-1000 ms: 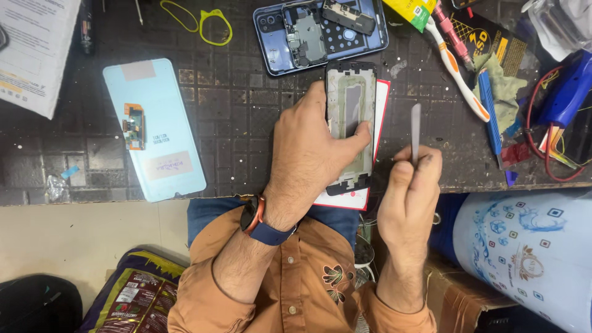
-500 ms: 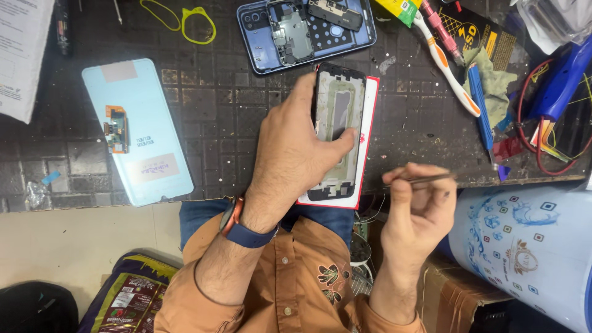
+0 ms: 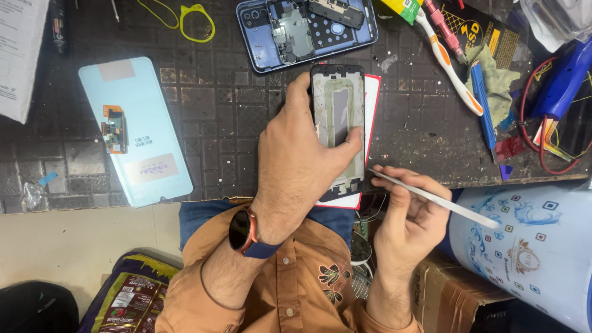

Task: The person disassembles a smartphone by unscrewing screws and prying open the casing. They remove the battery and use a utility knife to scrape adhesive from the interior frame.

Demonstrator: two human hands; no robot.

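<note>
Your left hand (image 3: 296, 160) lies flat over the phone frame (image 3: 337, 117), pressing it down on the dark table (image 3: 234, 123); the thumb runs up the frame's left edge and the fingers (image 3: 351, 140) curl across its lower half, closed on it. The frame sits upright near the table's front edge, on top of a red-and-white card (image 3: 372, 105) that shows along its right side. Your right hand (image 3: 410, 219) hovers just off the table edge, right of the frame, its fingers pinched shut on a thin metal pry tool (image 3: 431, 198); the tool's tip points toward the frame's lower right corner, and it looks close to touching, though that is hard to tell from here. Just above the frame lies an opened blue phone body (image 3: 308, 31) with its insides showing. Well to the left, a pale blue screen panel (image 3: 139, 132) lies face down. To the right are a white and orange toothbrush (image 3: 453, 71) and a blue-handled tool (image 3: 482, 105).
</note>
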